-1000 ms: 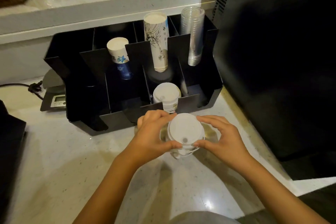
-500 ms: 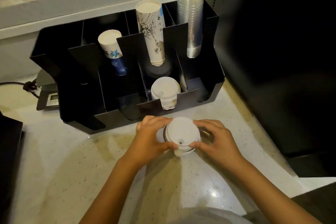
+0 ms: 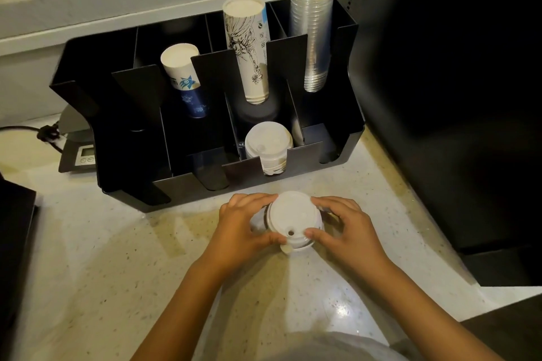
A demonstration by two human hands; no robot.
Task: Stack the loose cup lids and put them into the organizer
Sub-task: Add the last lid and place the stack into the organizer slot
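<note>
Cupping a short stack of white cup lids from both sides on the speckled countertop. Left hand curling round the stack's left edge, thumb pressing near the sip hole, fingers wrapping over the far rim. Right hand mirroring it on the right, thumb touching the near rim, fingers bent and closing on the far side. Resting on the counter, just in front of the black organizer.

Sitting already in the organizer's front compartment, right of centre, another stack of white lids. Standing further back, a short stack of blue-printed paper cups, a taller stack of sketch-printed paper cups, and a stack of clear plastic cups in the rightmost rear slot. Peeking out at the organizer's left, a small digital scale with a dark cable. Looming on the right, a large dark appliance.
</note>
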